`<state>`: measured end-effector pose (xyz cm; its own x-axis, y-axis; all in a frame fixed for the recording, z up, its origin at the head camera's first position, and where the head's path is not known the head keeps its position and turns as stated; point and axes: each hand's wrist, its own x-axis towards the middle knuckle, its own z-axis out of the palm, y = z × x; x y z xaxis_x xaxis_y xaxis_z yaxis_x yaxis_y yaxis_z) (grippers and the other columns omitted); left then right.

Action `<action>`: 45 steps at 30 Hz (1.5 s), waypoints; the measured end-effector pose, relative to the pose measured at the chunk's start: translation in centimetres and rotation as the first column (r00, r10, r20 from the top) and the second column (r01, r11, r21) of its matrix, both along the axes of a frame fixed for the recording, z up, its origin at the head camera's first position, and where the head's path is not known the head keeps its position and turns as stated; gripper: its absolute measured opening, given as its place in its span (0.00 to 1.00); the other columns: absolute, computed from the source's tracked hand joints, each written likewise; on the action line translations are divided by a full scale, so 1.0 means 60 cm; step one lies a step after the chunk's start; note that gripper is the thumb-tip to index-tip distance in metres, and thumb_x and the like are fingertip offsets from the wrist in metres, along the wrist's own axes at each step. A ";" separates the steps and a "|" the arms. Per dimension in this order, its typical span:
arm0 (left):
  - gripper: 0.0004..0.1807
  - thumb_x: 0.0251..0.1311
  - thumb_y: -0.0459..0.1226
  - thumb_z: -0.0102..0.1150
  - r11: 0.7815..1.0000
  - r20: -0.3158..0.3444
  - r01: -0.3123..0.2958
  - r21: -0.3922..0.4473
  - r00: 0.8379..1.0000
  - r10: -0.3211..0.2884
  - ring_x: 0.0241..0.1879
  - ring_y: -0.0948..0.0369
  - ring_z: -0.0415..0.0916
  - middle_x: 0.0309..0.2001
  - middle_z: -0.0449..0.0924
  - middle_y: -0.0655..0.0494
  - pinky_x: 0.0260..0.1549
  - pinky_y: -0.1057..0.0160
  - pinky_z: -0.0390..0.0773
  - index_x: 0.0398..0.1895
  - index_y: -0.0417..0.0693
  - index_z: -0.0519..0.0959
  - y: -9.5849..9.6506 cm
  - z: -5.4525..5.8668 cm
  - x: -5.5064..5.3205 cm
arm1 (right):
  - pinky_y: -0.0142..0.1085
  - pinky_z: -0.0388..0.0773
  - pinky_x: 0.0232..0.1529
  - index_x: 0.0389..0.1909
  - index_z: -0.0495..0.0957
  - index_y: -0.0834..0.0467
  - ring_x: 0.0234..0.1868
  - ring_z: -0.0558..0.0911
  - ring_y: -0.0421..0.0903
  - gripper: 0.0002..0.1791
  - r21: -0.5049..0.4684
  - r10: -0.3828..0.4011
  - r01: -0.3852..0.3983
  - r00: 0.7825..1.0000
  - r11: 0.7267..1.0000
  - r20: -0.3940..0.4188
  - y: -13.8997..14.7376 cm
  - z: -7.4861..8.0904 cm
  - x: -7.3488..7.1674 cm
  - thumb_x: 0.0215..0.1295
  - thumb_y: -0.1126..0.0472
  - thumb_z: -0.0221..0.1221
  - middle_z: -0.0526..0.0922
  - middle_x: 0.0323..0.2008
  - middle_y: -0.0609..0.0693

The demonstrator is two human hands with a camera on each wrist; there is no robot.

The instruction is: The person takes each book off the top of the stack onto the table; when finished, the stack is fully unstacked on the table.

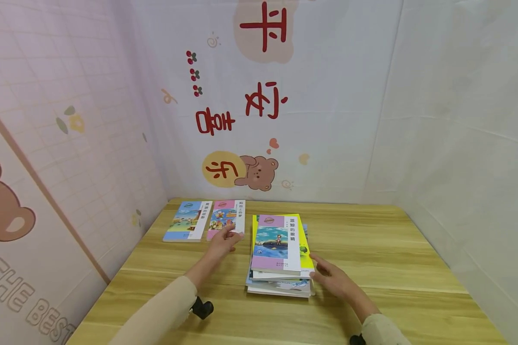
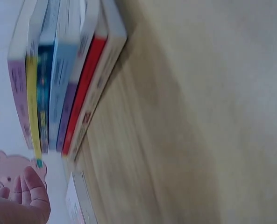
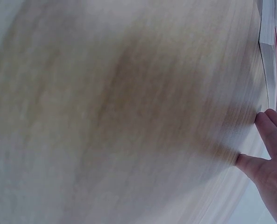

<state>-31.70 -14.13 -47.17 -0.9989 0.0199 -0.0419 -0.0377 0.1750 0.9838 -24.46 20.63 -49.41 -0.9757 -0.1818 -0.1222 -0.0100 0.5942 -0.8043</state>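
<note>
A stack of several books lies at the middle of the table, topped by a pink-and-white book (image 1: 269,244) with a sea picture. Under it a yellow book (image 1: 305,256) sticks out on the right. My left hand (image 1: 219,243) is over the lower right corner of another pink-and-white book (image 1: 223,218), fingers loosely bent with nothing held. In the left wrist view the stack's coloured spines (image 2: 59,98) show beyond that hand. My right hand (image 1: 334,279) is beside the stack's right edge, its fingers extended and fingertips right at the books. Thumb and fingers are spread in the right wrist view.
A blue-and-white book (image 1: 183,221) lies flat at the table's back left, just left of the pink-and-white one. The wooden table (image 1: 371,244) meets printed white cloth walls (image 1: 336,143) at the back and on both sides.
</note>
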 end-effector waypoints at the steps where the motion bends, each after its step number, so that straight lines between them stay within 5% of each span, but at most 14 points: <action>1: 0.33 0.68 0.43 0.60 1.000 -0.002 0.005 -0.004 1.000 -0.005 0.53 0.49 0.75 0.53 0.75 0.43 0.50 0.48 0.79 0.71 0.39 0.65 0.003 0.000 0.005 | 0.64 0.60 0.65 0.75 0.63 0.49 0.68 0.65 0.66 0.35 0.002 0.000 0.000 1.000 1.000 -0.001 0.000 0.000 0.000 0.70 0.49 0.60 0.63 0.71 0.65; 9: 0.36 0.68 0.45 0.61 0.998 0.002 0.054 0.032 0.999 -0.054 0.54 0.43 0.73 0.56 0.74 0.40 0.47 0.49 0.81 0.71 0.35 0.63 0.027 -0.001 0.042 | 0.64 0.61 0.65 0.75 0.63 0.48 0.68 0.66 0.67 0.35 -0.003 0.005 -0.005 1.000 1.000 -0.004 0.001 -0.003 -0.002 0.69 0.48 0.60 0.63 0.71 0.66; 17: 0.35 0.69 0.43 0.60 0.994 0.027 0.090 0.063 0.995 -0.092 0.49 0.53 0.75 0.53 0.74 0.44 0.49 0.47 0.79 0.72 0.35 0.61 0.046 -0.016 0.069 | 0.64 0.60 0.65 0.75 0.63 0.49 0.68 0.66 0.67 0.35 -0.008 0.009 -0.009 1.000 1.000 -0.004 0.002 -0.004 -0.002 0.70 0.48 0.60 0.63 0.71 0.66; 31: 0.41 0.62 0.43 0.67 0.994 0.030 0.098 0.044 0.995 -0.099 0.45 0.56 0.74 0.53 0.73 0.44 0.41 0.59 0.79 0.72 0.33 0.62 0.061 -0.038 0.076 | 0.63 0.60 0.65 0.75 0.62 0.48 0.69 0.65 0.66 0.35 -0.018 0.002 -0.002 1.000 1.000 0.006 0.003 -0.005 -0.002 0.70 0.48 0.60 0.63 0.71 0.66; 40: 0.40 0.60 0.36 0.68 0.994 0.021 0.104 0.039 0.994 -0.105 0.48 0.51 0.71 0.54 0.71 0.39 0.45 0.59 0.77 0.70 0.27 0.61 0.071 -0.009 0.098 | 0.64 0.59 0.65 0.75 0.63 0.49 0.68 0.65 0.67 0.35 -0.008 0.004 -0.004 1.000 1.000 0.001 0.002 -0.004 -0.002 0.70 0.48 0.60 0.63 0.71 0.66; 45: 0.41 0.58 0.38 0.71 0.994 0.010 0.103 0.025 0.995 -0.103 0.49 0.53 0.71 0.53 0.71 0.44 0.45 0.61 0.76 0.70 0.31 0.63 0.070 -0.038 0.080 | 0.65 0.60 0.64 0.75 0.63 0.49 0.68 0.66 0.67 0.35 0.005 0.001 -0.001 1.000 1.000 0.004 0.001 -0.002 -0.002 0.70 0.48 0.60 0.64 0.70 0.66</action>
<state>-26.88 -9.92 -49.45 -0.9909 0.1242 -0.0510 -0.0315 0.1540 0.9876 -24.59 20.72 -49.56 -0.9751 -0.1819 -0.1265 -0.0075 0.5979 -0.8015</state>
